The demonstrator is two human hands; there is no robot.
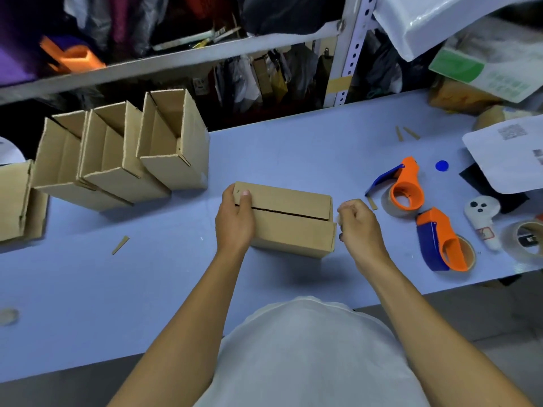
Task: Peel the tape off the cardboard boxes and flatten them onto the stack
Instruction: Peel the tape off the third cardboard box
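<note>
Closed cardboard box [289,220] at frame centre on the blue bench [147,274], top flaps meeting at a dark seam. Left hand [235,220] gripping its left end, thumb on top. Right hand [357,223] just beside its right end, fingers curled, pinching something pale, too small to identify. Open boxes [117,160] standing at upper left.

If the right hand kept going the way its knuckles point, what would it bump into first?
Probably the box. The right hand sits beside the box's right end with its curled fingers turned toward it, nearly touching. Depth is hard to judge, so it may already touch.
</note>
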